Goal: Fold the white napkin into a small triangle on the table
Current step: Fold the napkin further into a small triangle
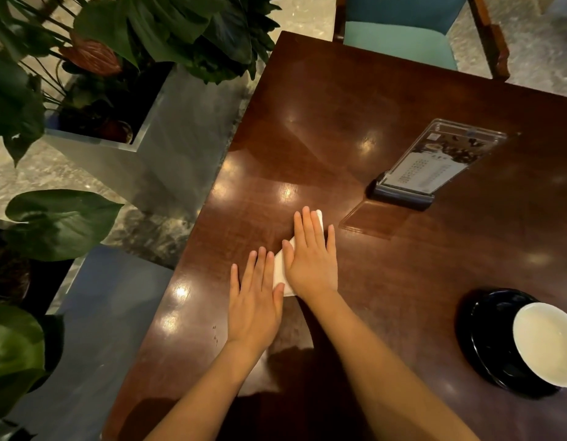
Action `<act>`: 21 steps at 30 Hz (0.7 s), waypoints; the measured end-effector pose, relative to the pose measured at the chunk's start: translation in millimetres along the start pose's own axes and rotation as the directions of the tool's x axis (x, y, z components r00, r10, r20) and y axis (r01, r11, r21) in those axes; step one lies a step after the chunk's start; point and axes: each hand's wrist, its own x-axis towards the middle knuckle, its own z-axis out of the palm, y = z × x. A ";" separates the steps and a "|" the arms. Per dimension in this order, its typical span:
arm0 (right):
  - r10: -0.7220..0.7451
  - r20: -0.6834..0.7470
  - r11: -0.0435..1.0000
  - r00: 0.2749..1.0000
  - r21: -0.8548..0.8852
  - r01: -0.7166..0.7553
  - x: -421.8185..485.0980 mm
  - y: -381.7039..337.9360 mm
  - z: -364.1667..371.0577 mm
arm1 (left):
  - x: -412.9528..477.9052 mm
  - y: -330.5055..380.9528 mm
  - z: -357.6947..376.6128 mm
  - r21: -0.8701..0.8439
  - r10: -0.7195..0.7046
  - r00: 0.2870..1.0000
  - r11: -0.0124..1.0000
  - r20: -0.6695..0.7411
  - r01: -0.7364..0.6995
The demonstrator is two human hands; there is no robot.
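Both hands lie flat with straight fingers, the right hand (311, 265) pressing the white napkin (279, 271) on the bench (387, 281) and the left hand (255, 303) beside it, probably to flatten the fold.

A glossy dark wooden table (339, 100) is flanked leftward by a leafy steel planter (167, 128), with a teal chair (400, 43) set beyond it.

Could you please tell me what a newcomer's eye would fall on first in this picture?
The eye goes first to two flat hands in the middle of the wooden table: the right hand covers most of a folded white napkin, the left hand lies beside it. At the right edge a white cup sits on a black saucer, and a clear menu holder stands farther back.
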 end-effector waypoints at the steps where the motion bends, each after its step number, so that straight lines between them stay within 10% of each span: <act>1: 0.021 -0.014 1.000 1.000 0.002 -0.021 4.1 -1.6 -1.3 | 0.6 0.2 -0.5 0.004 -0.001 1.000 1.000 -0.007 0.001; 21: 0.316 -0.034 0.948 0.948 -0.040 -0.317 97.1 30.8 -14.6 | -0.4 0.5 3.7 0.021 0.020 1.000 1.000 -0.003 -0.020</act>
